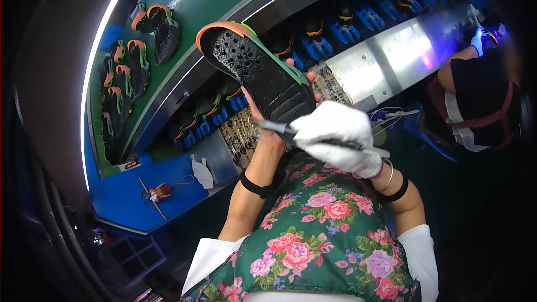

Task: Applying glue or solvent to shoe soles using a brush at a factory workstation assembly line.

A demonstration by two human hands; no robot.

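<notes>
A black shoe sole (246,72) with a rim fading from orange to green lies tilted in front of me, its heel end dotted with holes. My bare left hand (272,138) is closed around it, thumb along the left edge and fingertips at the right edge. My right hand (338,137), in a white glove, grips a dark-handled brush (285,130). The brush's pale tip is over the near end of the sole and my left palm; whether it touches the sole I cannot tell.
Similar soles (165,33) lie on the green conveyor (196,0) at the left. Below it, blue racks (344,31) hold more shoe parts. A metal shelf (391,59) runs right, toward a seated person (475,95). On a blue table (126,196) are a reddish object (160,192) and stick.
</notes>
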